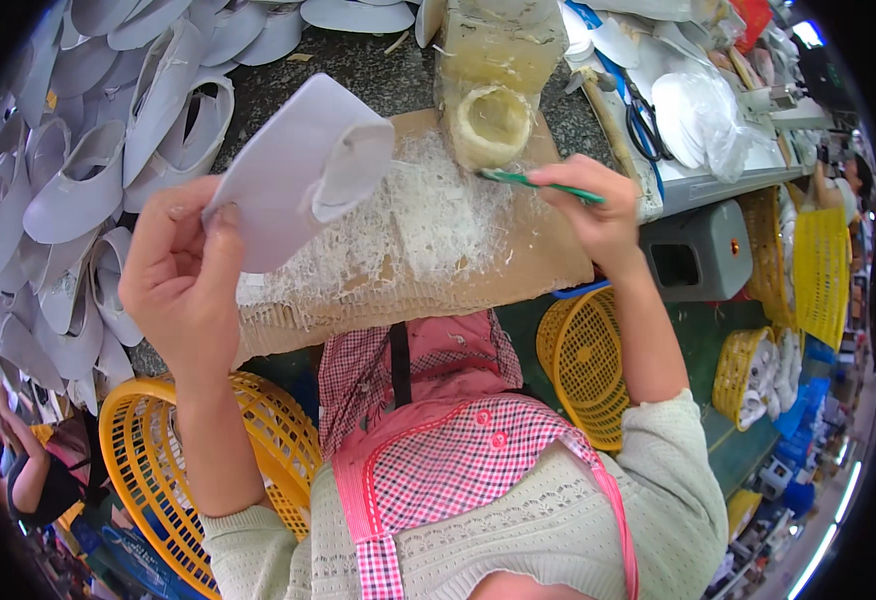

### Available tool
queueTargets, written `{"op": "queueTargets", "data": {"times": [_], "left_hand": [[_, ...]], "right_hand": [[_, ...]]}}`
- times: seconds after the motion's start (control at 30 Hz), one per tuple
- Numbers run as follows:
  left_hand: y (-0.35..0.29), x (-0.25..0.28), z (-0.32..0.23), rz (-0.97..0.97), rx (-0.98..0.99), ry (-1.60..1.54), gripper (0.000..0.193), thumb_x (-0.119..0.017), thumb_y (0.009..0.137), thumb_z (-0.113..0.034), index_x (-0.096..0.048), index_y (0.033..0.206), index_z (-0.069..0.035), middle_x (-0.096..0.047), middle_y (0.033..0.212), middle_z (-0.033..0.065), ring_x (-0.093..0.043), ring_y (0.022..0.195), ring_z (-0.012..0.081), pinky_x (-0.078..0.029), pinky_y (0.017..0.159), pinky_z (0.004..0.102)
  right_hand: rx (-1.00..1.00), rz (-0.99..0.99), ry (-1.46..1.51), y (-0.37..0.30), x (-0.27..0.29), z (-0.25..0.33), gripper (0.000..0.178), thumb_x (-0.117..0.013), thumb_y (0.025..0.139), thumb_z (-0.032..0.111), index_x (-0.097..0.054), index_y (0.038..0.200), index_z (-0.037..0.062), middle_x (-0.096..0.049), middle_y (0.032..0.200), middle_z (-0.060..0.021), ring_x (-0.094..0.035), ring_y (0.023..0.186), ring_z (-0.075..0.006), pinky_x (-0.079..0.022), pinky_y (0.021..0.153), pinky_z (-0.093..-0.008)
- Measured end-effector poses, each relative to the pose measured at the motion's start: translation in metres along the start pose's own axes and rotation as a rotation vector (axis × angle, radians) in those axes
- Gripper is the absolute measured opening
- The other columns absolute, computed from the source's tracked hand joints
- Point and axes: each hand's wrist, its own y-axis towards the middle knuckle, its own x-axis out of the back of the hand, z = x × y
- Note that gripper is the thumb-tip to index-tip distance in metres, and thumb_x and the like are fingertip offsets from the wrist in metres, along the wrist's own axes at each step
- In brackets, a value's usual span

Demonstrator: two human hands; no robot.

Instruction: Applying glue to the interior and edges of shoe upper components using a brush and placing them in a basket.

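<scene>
My left hand (186, 270) pinches a pale white shoe upper (293, 165) between thumb and fingers, raised above the work surface. A folded opening shows on its right side. My right hand (598, 215) is closed round a thin green-handled brush (558, 187). The brush tip lies at the lower rim of a glue-crusted, yellowish pot (493, 125); its bristles are hard to make out. Below both hands lies a sheet of cardboard (548, 250), its middle covered in dried white glue strands.
Many similar shoe uppers (78, 185) are piled at the left. At the right are scissors (646, 125) and a clear plastic bag (723, 120). Yellow baskets (593, 350) stand below the table edge, beside a grey stool (703, 250). Another person (33, 465) is at far left.
</scene>
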Motion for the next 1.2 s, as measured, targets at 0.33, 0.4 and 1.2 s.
{"op": "queueTargets", "data": {"times": [0.33, 0.4, 1.2], "left_hand": [[0.005, -0.012, 0.009, -0.023, -0.135, 0.044, 0.015, -0.051, 0.076, 0.006, -0.057, 0.090, 0.002, -0.056, 0.076, 0.0001, -0.051, 0.067, 0.0045, -0.040, 0.062, 0.0159], [0.007, -0.016, 0.014, 0.009, -0.150, 0.065, 0.017, -0.051, 0.075, 0.006, -0.057, 0.090, 0.002, -0.056, 0.075, -0.0001, -0.051, 0.067, 0.0046, -0.041, 0.062, 0.0167], [0.014, -0.026, 0.030, 0.236, -0.088, 0.151, 0.018, -0.052, 0.070, 0.003, -0.059, 0.085, -0.003, -0.058, 0.067, 0.0055, -0.054, 0.059, 0.0080, -0.042, 0.055, 0.0207]], "right_hand": [[-0.134, -0.093, -0.064, -0.001, 0.021, 0.024, 0.017, -0.061, 0.070, -0.003, -0.063, 0.086, 0.0038, -0.059, 0.069, -0.0054, -0.054, 0.055, -0.0103, -0.040, 0.046, -0.0201], [-0.332, -0.093, 0.345, -0.006, 0.017, 0.038, 0.011, -0.059, 0.075, -0.003, -0.061, 0.086, -0.0027, -0.062, 0.079, -0.0078, -0.055, 0.063, -0.0086, -0.043, 0.050, -0.0179], [0.100, 0.290, 0.342, 0.014, -0.055, 0.017, 0.014, -0.059, 0.071, -0.005, -0.063, 0.083, 0.0016, -0.063, 0.076, -0.0099, -0.059, 0.063, -0.0157, -0.046, 0.054, -0.0235]]}}
